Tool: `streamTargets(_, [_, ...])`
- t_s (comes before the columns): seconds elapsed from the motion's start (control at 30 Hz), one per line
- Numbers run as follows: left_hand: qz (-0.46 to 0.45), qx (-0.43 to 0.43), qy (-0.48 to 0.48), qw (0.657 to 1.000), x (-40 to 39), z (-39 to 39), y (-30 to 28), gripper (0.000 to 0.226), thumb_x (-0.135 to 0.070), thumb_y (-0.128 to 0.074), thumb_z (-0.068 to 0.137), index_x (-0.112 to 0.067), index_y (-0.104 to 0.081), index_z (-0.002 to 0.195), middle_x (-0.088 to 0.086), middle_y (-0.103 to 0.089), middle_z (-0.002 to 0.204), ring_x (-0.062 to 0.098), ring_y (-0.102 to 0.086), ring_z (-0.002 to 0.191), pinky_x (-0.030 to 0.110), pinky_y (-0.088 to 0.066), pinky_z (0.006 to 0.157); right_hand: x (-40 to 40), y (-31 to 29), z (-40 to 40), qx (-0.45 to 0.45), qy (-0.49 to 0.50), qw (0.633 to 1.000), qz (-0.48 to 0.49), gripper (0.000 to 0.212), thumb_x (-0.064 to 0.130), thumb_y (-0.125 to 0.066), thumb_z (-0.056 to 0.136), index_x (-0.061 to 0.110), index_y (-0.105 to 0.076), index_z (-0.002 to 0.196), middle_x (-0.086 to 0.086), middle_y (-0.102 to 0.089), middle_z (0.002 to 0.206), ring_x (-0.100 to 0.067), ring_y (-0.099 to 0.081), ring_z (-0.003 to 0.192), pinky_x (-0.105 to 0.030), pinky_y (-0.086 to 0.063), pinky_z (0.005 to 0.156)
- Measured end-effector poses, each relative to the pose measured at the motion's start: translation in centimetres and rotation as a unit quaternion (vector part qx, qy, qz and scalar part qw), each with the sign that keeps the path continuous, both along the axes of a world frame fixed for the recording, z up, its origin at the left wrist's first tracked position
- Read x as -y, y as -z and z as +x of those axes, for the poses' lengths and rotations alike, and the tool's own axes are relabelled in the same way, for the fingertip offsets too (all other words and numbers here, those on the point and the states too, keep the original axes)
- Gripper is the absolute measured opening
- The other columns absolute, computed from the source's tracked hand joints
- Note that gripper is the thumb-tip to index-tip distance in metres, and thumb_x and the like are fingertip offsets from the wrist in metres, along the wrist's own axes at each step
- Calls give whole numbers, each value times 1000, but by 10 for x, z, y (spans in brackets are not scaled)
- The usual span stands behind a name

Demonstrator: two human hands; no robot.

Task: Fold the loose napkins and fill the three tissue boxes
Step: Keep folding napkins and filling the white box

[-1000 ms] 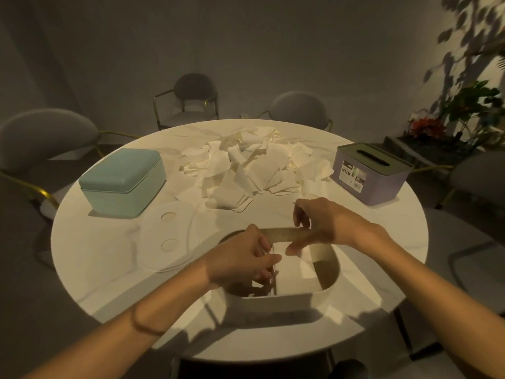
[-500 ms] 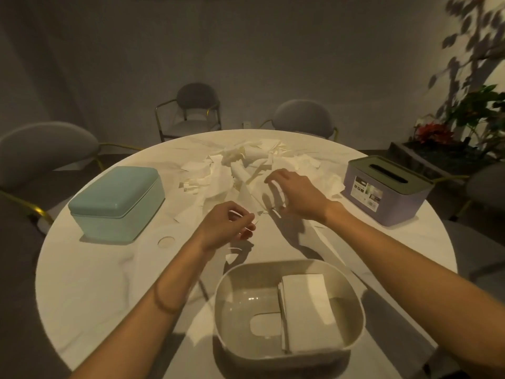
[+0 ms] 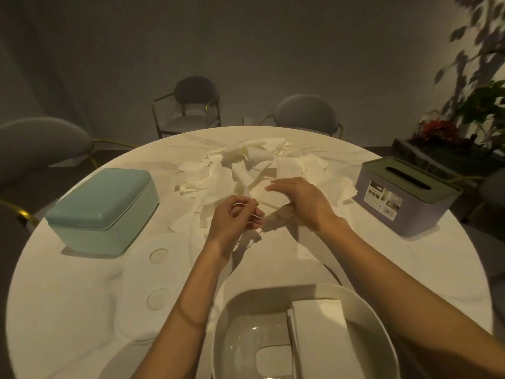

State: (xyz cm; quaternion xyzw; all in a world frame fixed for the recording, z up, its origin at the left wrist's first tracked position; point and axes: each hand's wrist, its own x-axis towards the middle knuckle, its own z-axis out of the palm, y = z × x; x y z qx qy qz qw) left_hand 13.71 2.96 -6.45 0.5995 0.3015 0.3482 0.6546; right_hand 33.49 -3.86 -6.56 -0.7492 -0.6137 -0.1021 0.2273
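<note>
Paper napkin (image 3: 263, 197): left hand (image 3: 234, 223) pinches, right hand (image 3: 302, 202) presses.

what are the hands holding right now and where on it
One loose napkin: the left hand pinches its near edge, and the right hand lies over its right side. Whether the right thumb grips it cannot be told.

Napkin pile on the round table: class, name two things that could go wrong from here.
1. The left hand pinches a thin napkin while the right hand presses flat on the pile; a pull may tear it.
2. The folded stack fills only one side of the open white box, so it might tip into the bare half.
</note>
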Motion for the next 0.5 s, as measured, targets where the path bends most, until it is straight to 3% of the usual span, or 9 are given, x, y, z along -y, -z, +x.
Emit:
streamTargets(0.1, [1, 9, -9, 1000, -6, 0, 3, 16, -12, -64, 101, 3, -66, 107, 12, -74, 80, 27, -69, 73, 33, -62, 72, 13, -9, -4, -179, 26, 982, 61, 63, -9, -53, 87, 29, -64, 135, 4, -65, 136, -21, -57, 123, -38, -51, 100])
streamTargets(0.17, [-6, 15, -27, 999, -8, 1, 5, 14, -14, -64, 101, 0, -67, 104, 9, -74, 76, 25, -69, 70, 30, -61, 68, 22, -16, -11, -262, 28, 958, 110, 57, -10, -50, 91, 23, -63, 136, -1, -65, 134, -21, -57, 119, -33, -49, 97])
streamTargets(0.3, [-11, 13, -45, 999, -9, 5, 9, 20, -20, -64, 102, -1, -64, 107, 10, -71, 79, 22, -69, 65, 30, -60, 63, 33, -27, -21, -391, 35, 912, 117, 31, 4, -54, 102, 24, -64, 123, 1, -65, 122, -18, -59, 110, -32, -48, 93])
streamTargets(0.4, [-22, 7, -42, 999, -5, 7, 7, 39, -33, -62, 101, 2, -59, 118, 15, -69, 90, 20, -69, 66, 32, -62, 64, 43, -35, -27, -491, 26, 864, 105, 19, 14, -58, 102, 19, -66, 118, 3, -71, 110, -21, -67, 104, -36, -57, 90])
streamTargets(0.5, [-58, -28, 8, 998, 2, 7, -1, 59, -57, -49, 100, -2, -62, 116, 18, -71, 104, 25, -74, 83, 36, -63, 67, 59, -43, -37, -581, -45, 810, 69, 9, 27, -59, 101, 26, -66, 107, 11, -78, 89, -7, -74, 89, -22, -60, 75])
